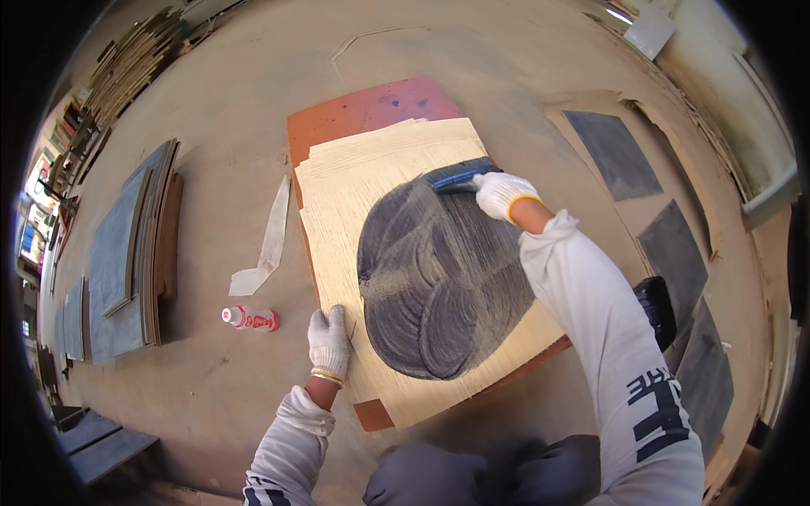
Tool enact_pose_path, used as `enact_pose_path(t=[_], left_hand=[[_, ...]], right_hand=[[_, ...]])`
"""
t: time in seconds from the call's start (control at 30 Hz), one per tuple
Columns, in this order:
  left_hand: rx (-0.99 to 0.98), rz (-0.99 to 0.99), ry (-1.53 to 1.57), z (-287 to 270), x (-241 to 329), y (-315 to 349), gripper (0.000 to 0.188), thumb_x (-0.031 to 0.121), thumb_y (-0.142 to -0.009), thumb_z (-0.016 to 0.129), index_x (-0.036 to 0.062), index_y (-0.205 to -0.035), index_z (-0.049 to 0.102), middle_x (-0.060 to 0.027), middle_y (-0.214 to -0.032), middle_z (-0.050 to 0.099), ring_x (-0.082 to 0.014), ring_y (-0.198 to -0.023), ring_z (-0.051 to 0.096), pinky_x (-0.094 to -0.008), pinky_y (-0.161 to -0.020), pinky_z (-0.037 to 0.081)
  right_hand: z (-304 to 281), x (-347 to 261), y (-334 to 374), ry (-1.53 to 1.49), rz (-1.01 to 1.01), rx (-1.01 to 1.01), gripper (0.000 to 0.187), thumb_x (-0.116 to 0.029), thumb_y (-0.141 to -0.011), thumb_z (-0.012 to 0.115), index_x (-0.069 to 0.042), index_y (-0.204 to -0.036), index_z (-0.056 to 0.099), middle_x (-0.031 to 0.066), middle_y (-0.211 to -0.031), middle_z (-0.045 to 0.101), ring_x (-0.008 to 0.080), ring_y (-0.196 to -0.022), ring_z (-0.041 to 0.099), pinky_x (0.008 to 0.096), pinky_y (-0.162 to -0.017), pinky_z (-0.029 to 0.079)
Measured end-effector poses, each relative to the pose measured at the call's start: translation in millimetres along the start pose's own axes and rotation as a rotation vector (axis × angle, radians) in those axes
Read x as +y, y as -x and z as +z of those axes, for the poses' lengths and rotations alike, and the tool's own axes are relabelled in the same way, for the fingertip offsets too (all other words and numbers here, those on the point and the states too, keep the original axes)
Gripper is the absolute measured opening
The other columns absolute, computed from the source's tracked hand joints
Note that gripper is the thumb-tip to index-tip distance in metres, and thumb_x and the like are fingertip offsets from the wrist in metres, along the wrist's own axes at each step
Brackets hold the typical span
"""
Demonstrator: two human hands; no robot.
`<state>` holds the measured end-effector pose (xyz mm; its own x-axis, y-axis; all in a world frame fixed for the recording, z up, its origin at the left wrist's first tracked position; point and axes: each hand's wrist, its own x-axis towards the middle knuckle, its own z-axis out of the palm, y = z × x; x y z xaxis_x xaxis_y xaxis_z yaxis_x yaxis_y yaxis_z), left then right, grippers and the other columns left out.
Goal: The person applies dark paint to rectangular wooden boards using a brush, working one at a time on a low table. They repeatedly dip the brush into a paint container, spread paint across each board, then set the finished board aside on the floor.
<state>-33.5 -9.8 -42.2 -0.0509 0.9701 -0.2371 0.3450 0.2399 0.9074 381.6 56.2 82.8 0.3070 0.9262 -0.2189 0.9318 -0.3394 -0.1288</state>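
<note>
A pale wood-grain sheet (342, 244) lies on top of a stack, and a wide patch of black coating (422, 295) with curved streaks covers much of its middle and right. My right hand (504, 196), in a white knitted glove, is closed around a blue spreading tool (456, 179) at the far edge of the patch. Whether the tool is a brush or a scraper, I cannot make out. At the sheet's near left edge, my gloved left hand (329, 344) grips the border, its fingers partly hidden.
A reddish-brown board (371, 110) shows beneath the sheets. A red-and-white bottle (251, 318) lies on the floor at left, near a pale offcut (272, 236). Stacked grey panels (122, 244) stand farther left. Dark panels (613, 154) lie at right, by a black shoe (656, 312).
</note>
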Motion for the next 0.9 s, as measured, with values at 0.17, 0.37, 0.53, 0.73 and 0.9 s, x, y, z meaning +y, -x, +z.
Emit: enact_pose_path(t=[0.17, 0.37, 0.53, 0.73, 0.9], left_hand=[[0.008, -0.026, 0.08, -17.0, -20.9, 1.3, 0.043, 0.029, -0.103, 0.065, -0.0094, -0.121, 0.062, -0.0185, -0.109, 0.073, -0.0247, -0.099, 0.068, -0.0378, -0.091, 0.052], [-0.011, -0.017, 0.134, 1.6, -5.4, 1.3, 0.044, 0.026, -0.103, 0.067, -0.0095, -0.129, 0.06, -0.0188, -0.114, 0.073, -0.0245, -0.102, 0.069, -0.0371, -0.094, 0.053], [0.008, -0.049, 0.114, -13.5, -12.1, 6.4, 0.043, 0.025, -0.103, 0.067, -0.009, -0.129, 0.061, -0.0195, -0.115, 0.074, -0.0262, -0.103, 0.07, -0.0378, -0.095, 0.053], [0.004, -0.007, 0.088, 2.1, -3.6, 2.6, 0.045, 0.027, -0.103, 0.066, -0.0088, -0.129, 0.061, -0.0224, -0.116, 0.074, -0.0306, -0.106, 0.071, -0.0391, -0.095, 0.053], [0.005, -0.017, 0.072, -10.7, -17.4, 2.3, 0.045, 0.028, -0.103, 0.066, -0.0082, -0.129, 0.062, -0.0235, -0.116, 0.074, -0.0326, -0.107, 0.071, -0.04, -0.096, 0.053]], right_hand=[[19.6, -95.1, 10.8, 0.02, -0.331, -0.144, 0.042, -0.023, -0.1, 0.047, -0.019, -0.137, 0.066, 0.0214, -0.126, 0.072, 0.0398, -0.119, 0.067, 0.0494, -0.102, 0.052], [-17.2, -56.9, -6.7, 0.068, -0.152, -0.117, 0.039, -0.018, -0.095, 0.052, -0.007, -0.128, 0.07, 0.024, -0.125, 0.072, 0.0397, -0.118, 0.069, 0.0497, -0.098, 0.055], [19.2, -173.2, 52.7, 0.033, -0.367, -0.214, 0.04, -0.019, -0.105, 0.04, -0.007, -0.13, 0.068, 0.0231, -0.123, 0.073, 0.0407, -0.114, 0.071, 0.0524, -0.098, 0.055], [6.2, -116.8, 31.0, 0.164, -0.322, -0.091, 0.037, -0.024, -0.102, 0.043, -0.012, -0.127, 0.067, 0.0203, -0.107, 0.076, 0.04, -0.103, 0.073, 0.0534, -0.088, 0.056], [30.6, -184.3, 52.0, 0.138, -0.445, -0.18, 0.04, -0.02, -0.099, 0.049, -0.011, -0.135, 0.065, 0.0186, -0.11, 0.077, 0.0389, -0.105, 0.074, 0.0503, -0.088, 0.058]])
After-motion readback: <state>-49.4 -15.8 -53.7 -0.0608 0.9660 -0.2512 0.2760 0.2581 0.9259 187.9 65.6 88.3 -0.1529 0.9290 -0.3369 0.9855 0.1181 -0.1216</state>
